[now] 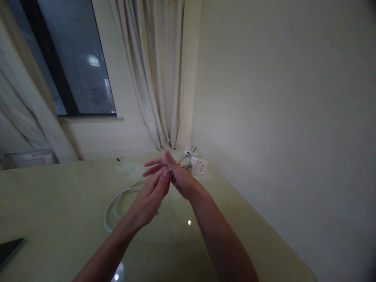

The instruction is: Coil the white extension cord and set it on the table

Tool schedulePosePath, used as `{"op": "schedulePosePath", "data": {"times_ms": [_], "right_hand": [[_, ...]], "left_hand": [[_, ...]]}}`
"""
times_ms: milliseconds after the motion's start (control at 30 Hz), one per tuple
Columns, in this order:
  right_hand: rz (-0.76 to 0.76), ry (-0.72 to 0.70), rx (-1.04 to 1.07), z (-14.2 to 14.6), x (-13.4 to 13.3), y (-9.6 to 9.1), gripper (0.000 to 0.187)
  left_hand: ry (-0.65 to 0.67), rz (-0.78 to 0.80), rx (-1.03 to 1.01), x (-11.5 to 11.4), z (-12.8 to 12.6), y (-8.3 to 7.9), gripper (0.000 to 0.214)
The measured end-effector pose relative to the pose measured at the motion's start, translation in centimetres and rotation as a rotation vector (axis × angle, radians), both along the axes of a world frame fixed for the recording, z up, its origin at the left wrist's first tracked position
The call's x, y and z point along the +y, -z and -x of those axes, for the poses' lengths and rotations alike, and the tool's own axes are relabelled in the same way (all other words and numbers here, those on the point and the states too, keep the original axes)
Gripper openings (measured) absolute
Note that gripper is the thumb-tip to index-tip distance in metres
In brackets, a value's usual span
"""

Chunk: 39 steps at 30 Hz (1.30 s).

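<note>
Both my hands meet above the middle of a pale green table point(58, 188). My left hand point(151, 196) has its fingers together, their tips pinched near the white cable point(113, 203). My right hand point(176, 176) crosses just behind it, with two fingers stretched out to the left and the others curled round the cable. That cable lies in a loop on the table to the left of my hands. It runs back to a white power strip point(200, 166) with a plug point(190, 150) beside it, near the wall corner.
A dark flat device point(10, 248) lies at the table's left front edge. A plain wall point(279, 117) runs along the table's right side. A cream curtain point(158, 74) hangs in the corner, next to a dark window point(76, 58).
</note>
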State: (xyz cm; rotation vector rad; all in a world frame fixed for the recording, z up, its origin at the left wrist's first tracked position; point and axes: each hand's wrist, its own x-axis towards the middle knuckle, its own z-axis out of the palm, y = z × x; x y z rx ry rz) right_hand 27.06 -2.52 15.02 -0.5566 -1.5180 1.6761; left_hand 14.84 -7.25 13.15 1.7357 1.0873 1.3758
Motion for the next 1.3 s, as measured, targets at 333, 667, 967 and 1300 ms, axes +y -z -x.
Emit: {"op": "schedulePosePath", "data": {"times_ms": [333, 667, 967, 1300], "right_hand": [[0.023, -0.011, 0.215, -0.1, -0.3, -0.5, 0.083], [0.099, 0.324, 0.854, -5.8, 0.1, -3.3, 0.073], [-0.110, 0.769, 0.951, -9.7, -0.2, -4.2, 0.074], [-0.310, 1.117, 0.701, -10.0, 0.8, -3.6, 0.072]], "left_hand": [[0.144, 0.285, 0.373, -0.2, 2.5, 2.8, 0.055], [-0.399, -0.080, 0.824, 1.2, 15.8, 7.8, 0.035], [-0.668, 0.014, 0.686, 4.6, 21.1, 7.9, 0.026], [-0.524, 0.410, 0.093, 7.3, 17.8, 9.6, 0.053]]}}
